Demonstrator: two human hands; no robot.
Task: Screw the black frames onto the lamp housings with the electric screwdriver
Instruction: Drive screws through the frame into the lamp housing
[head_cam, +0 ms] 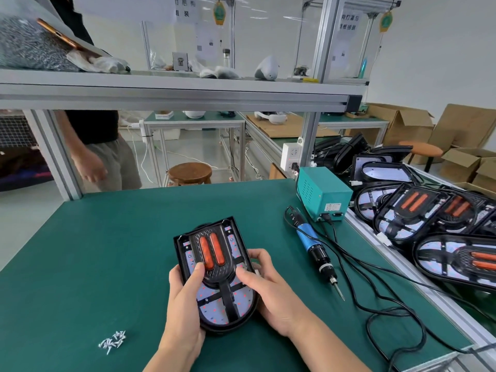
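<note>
- Lower centre of the frame, above the desk (107, 251): housing (230, 324) with frame (226, 294) on top, rounded end nearest the camera.
- Left hand (185, 304): fingers curled round the housing's left edge, thumb pressed on the frame.
- Right hand (273, 299): fingers wrapped round the right edge, thumb on the frame.
- Right of centre: screwdriver (314, 245) flat on the desk, apart from both hands, tip toward lower right.
- Lower left: small heap of screws (112, 342).
- Right edge: more lamps (429, 216), overlapping; teal box (322, 193) just above the screwdriver.

An assembly workshop: green-matted workbench (134, 237), aluminium-framed shelving (188, 95), lamp housings (418, 210) stacked at right, cardboard boxes (467, 165) beyond.
</note>
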